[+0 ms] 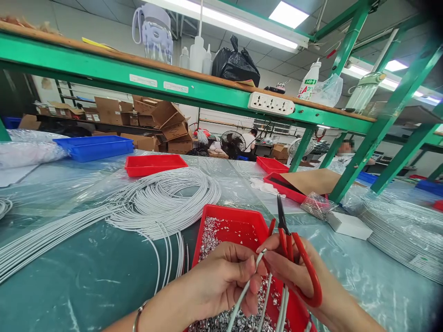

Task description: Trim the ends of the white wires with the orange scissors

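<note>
Head view. I see my left hand (pixel 221 281) at the lower centre, fingers curled narrow and pinching a white cable (pixel 249 282) between thumb and forefinger; the cable's bare tip sits at about 1 o'clock from the thumb, touching the fingertips of my right hand (pixel 297 272). The cable's long axis runs from 7 o'clock up to 1 o'clock, its lower run passing under the left palm and off the bottom edge. My right hand, just beside the left at its 3 o'clock, is closed around the red handles of a pair of pliers (pixel 290 251), whose dark nose points up toward 12 o'clock, its jaws together and clear of the cable. The tip therefore lies below and to the left of the nose, nearer the right forefinger than the tool's cutting end. More white cables hang down between the two hands. Both hands hover over a red tray (pixel 235 228) filled with small silver metal bits (pixel 211 237). At 10 o'clock from the tray a large coil of white cable (pixel 166 200) lies on the plastic-covered table (pixel 86 272). At 3 o'clock rest a small white box (pixel 349 225) and a stack of bagged coils (pixel 404 235).
</note>
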`<state>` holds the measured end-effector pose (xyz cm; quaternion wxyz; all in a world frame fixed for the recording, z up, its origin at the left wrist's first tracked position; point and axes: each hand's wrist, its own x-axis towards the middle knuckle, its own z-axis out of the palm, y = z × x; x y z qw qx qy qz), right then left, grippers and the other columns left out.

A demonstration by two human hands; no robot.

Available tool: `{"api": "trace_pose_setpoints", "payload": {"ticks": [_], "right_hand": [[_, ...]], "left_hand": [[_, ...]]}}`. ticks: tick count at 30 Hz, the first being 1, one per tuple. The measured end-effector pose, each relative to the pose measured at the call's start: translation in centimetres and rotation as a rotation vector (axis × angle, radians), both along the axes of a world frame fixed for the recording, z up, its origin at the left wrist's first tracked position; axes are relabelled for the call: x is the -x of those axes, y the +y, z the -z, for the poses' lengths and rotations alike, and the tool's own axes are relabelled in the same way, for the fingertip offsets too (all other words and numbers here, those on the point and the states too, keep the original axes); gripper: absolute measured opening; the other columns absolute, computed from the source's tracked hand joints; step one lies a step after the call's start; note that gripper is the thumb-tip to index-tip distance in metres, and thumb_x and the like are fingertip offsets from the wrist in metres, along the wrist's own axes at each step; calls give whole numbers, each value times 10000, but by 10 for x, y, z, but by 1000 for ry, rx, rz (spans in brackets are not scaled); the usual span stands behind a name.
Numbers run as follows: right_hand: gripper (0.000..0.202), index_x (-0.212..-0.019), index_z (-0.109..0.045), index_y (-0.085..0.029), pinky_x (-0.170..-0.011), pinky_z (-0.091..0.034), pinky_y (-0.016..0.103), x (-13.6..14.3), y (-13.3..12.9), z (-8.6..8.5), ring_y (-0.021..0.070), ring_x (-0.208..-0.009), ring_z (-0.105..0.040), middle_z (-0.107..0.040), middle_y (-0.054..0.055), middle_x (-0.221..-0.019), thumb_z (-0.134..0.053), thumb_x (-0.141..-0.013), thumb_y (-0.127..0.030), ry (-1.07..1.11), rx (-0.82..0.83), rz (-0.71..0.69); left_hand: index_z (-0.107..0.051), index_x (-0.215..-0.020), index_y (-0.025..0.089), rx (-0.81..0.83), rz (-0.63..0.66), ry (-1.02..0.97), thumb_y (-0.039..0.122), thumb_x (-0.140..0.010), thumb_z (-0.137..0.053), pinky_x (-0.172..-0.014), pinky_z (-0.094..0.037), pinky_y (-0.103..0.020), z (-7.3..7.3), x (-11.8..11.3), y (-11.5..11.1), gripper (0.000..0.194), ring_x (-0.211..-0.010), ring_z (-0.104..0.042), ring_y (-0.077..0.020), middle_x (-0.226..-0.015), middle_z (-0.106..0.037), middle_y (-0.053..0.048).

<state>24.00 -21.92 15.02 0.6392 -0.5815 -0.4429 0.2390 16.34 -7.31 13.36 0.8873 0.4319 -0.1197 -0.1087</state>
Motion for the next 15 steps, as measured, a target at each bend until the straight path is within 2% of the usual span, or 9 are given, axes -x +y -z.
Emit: {"api": "trace_pose_setpoints", "payload": {"ticks": [3,6,7,9,11,13,15], "right_hand": [[179,-725,-585,-137,-518,-352,215,3,0,-7,104,-551,-467,-546,31,-617,-627,-762,-307,-87,50,20],[276,-759,-570,-122,-442,-282,201,1,2,-11,82,-470,-338,-435,-5,-538,-601,-739,-396,-296,150,221],[322,-765,-559,-120,-434,-276,204,-2,3,-11,83,-470,-314,-416,-6,-543,-560,-753,-442,-380,189,306],[351,-692,-505,-135,-444,-283,214,-12,4,-9,92,-489,-306,-384,-4,-553,-485,-780,-474,-530,243,440],[365,-570,-380,-155,-450,-249,216,-27,3,-6,95,-506,-281,-333,-11,-531,-478,-773,-442,-648,277,528],[392,-523,-314,-158,-454,-218,221,-41,0,-2,99,-512,-264,-310,-14,-503,-467,-765,-425,-731,315,566],[351,-570,-442,-152,-465,-249,227,-54,-5,3,110,-508,-310,-383,-8,-503,-443,-774,-437,-788,364,559]], "left_hand": [[-544,-644,69,-15,35,-7,214,-650,-688,-322,-372,-157,3,1,-3,204,-384,-531,-107,-517,-507,-15],[-535,-674,78,-143,56,16,344,-623,-725,-389,-391,-142,6,6,-10,331,-419,-521,-70,-545,-519,-16],[-550,-716,78,-264,8,-9,402,-659,-692,-451,-424,-152,6,9,-12,358,-468,-539,-70,-579,-540,-29],[-595,-851,80,-635,-175,-161,421,-747,-602,-647,-488,-239,4,14,-15,357,-665,-601,-124,-721,-600,-85],[-577,-1093,88,-1051,-258,-388,369,-805,-538,-878,-437,-363,-1,20,-17,404,-984,-563,-219,-1026,-589,-155],[-437,-1293,97,-1349,-196,-555,306,-804,-541,-1014,-319,-392,-6,27,-16,541,-1219,-381,-257,-1303,-415,-164],[-316,-1364,60,-1574,-82,-608,241,-814,-514,-1043,-265,-411,-8,39,-13,611,-1300,-237,-282,-1397,-274,-179]]}}
